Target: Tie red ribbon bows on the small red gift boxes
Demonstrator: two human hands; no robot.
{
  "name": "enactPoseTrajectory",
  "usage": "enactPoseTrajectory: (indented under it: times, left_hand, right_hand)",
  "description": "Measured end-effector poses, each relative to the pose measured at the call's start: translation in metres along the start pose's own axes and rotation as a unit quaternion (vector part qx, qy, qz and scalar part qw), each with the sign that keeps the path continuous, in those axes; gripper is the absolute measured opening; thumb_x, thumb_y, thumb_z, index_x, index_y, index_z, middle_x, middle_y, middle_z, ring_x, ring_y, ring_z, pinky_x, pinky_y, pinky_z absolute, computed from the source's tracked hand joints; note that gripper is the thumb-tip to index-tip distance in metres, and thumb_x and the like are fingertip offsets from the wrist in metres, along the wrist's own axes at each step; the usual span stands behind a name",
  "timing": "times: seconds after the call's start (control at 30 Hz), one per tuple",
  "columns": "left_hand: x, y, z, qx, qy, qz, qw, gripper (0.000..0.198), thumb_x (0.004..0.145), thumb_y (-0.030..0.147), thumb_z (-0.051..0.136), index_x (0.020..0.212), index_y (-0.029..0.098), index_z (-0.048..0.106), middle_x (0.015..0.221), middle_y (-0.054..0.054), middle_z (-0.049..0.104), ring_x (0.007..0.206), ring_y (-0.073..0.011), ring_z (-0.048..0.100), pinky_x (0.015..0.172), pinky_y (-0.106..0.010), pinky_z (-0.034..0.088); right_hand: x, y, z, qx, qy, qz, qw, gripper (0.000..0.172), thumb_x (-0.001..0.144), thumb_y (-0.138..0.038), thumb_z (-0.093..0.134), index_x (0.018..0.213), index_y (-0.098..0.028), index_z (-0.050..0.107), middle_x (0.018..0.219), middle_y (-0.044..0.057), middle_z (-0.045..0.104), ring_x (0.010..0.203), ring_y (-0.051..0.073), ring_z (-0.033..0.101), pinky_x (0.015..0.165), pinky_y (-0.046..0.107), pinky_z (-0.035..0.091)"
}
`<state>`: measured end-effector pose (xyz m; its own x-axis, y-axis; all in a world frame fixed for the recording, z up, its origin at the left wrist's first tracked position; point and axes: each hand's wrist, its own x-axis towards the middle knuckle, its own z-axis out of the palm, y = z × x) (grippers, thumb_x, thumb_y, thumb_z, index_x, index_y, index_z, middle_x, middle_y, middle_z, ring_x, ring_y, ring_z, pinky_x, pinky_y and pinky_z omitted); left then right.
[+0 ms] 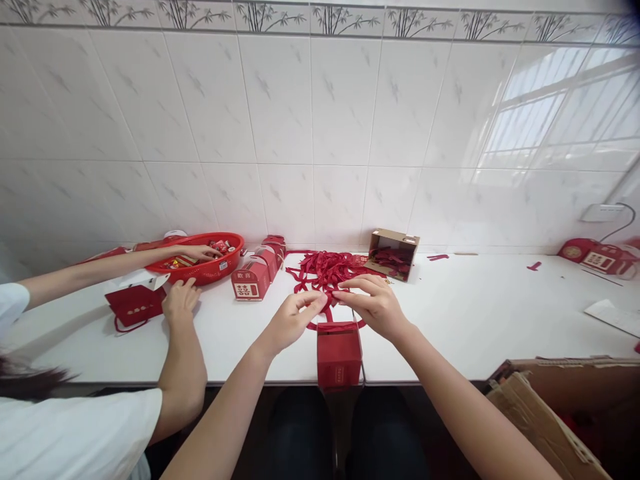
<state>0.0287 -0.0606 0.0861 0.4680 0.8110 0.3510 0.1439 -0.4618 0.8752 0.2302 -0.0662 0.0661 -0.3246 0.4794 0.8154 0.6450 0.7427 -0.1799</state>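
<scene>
A red box (339, 355) stands at the table's front edge, between my forearms. Just above it, my left hand (300, 317) pinches a red ribbon (329, 300) between thumb and forefinger. My right hand (373, 303) holds the same ribbon from the other side, its fingertips close to those of my left hand. Parts of the ribbon hang down to the box top. Behind my hands lies a loose pile of red ribbons (330, 267).
A small carton (393, 253) with ribbons lies behind right. Red boxes (250, 280) stand left of the pile. Further left, a co-worker reaches into a red basket (200, 272) of sweets beside an open red box (135, 307). A large carton (550, 413) is front right.
</scene>
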Motion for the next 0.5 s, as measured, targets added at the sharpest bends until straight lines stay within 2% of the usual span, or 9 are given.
enactPoseTrajectory:
  times: [0.07, 0.13, 0.23, 0.37, 0.43, 0.5]
  left_hand:
    - [-0.003, -0.004, 0.001, 0.11, 0.084, 0.069, 0.988, 0.018, 0.08, 0.033, 0.058, 0.087, 0.024, 0.072, 0.097, -0.006, 0.069, 0.096, -0.0244, 0.059, 0.092, -0.038, 0.04]
    - [-0.006, -0.014, 0.001, 0.185, 0.172, 0.136, 0.958, 0.014, 0.078, 0.027, 0.061, 0.084, 0.024, 0.072, 0.093, -0.006, 0.07, 0.094, -0.0241, 0.06, 0.094, -0.038, 0.039]
    - [-0.016, -0.038, -0.005, 0.245, 0.255, 0.174, 0.919, 0.014, 0.078, 0.022, 0.059, 0.082, 0.024, 0.072, 0.087, -0.006, 0.07, 0.088, -0.0225, 0.061, 0.09, -0.036, 0.042]
    - [-0.042, -0.077, -0.019, 0.299, 0.314, 0.128, 0.892, 0.013, 0.078, 0.023, 0.058, 0.081, 0.021, 0.07, 0.084, -0.007, 0.069, 0.083, -0.0225, 0.062, 0.084, -0.034, 0.045]
    - [-0.056, -0.095, -0.025, 0.304, 0.308, 0.087, 0.897, 0.013, 0.079, 0.025, 0.057, 0.08, 0.021, 0.069, 0.083, -0.007, 0.069, 0.082, -0.0229, 0.062, 0.083, -0.034, 0.046]
    - [-0.067, -0.11, -0.027, 0.289, 0.275, 0.04, 0.916, 0.015, 0.08, 0.029, 0.056, 0.079, 0.021, 0.069, 0.084, -0.007, 0.069, 0.083, -0.0231, 0.062, 0.082, -0.034, 0.046]
  right_hand:
    - [-0.007, -0.003, 0.004, 0.031, 0.075, 0.051, 0.995, 0.022, 0.086, -0.025, 0.054, 0.102, -0.031, 0.069, 0.094, 0.003, 0.069, 0.085, 0.018, 0.06, 0.075, 0.033, 0.045]
    - [-0.019, -0.006, 0.008, 0.064, 0.138, 0.126, 0.98, 0.022, 0.086, -0.026, 0.053, 0.102, -0.027, 0.069, 0.087, 0.004, 0.068, 0.077, 0.017, 0.06, 0.069, 0.031, 0.047]
    - [-0.045, -0.004, 0.008, 0.086, 0.173, 0.246, 0.95, 0.02, 0.085, -0.03, 0.054, 0.094, -0.022, 0.07, 0.08, 0.005, 0.068, 0.07, 0.017, 0.06, 0.062, 0.03, 0.046]
    - [-0.088, 0.009, 0.002, 0.124, 0.191, 0.402, 0.887, 0.027, 0.08, -0.041, 0.059, 0.087, -0.018, 0.069, 0.079, 0.007, 0.068, 0.068, 0.019, 0.061, 0.064, 0.033, 0.048]
    - [-0.109, 0.017, 0.001, 0.162, 0.194, 0.463, 0.849, 0.032, 0.076, -0.046, 0.061, 0.087, -0.017, 0.069, 0.074, 0.007, 0.067, 0.064, 0.019, 0.059, 0.062, 0.034, 0.048]
    - [-0.126, 0.022, 0.005, 0.212, 0.188, 0.511, 0.812, 0.037, 0.073, -0.05, 0.062, 0.086, -0.016, 0.069, 0.069, 0.007, 0.065, 0.059, 0.018, 0.057, 0.055, 0.032, 0.046]
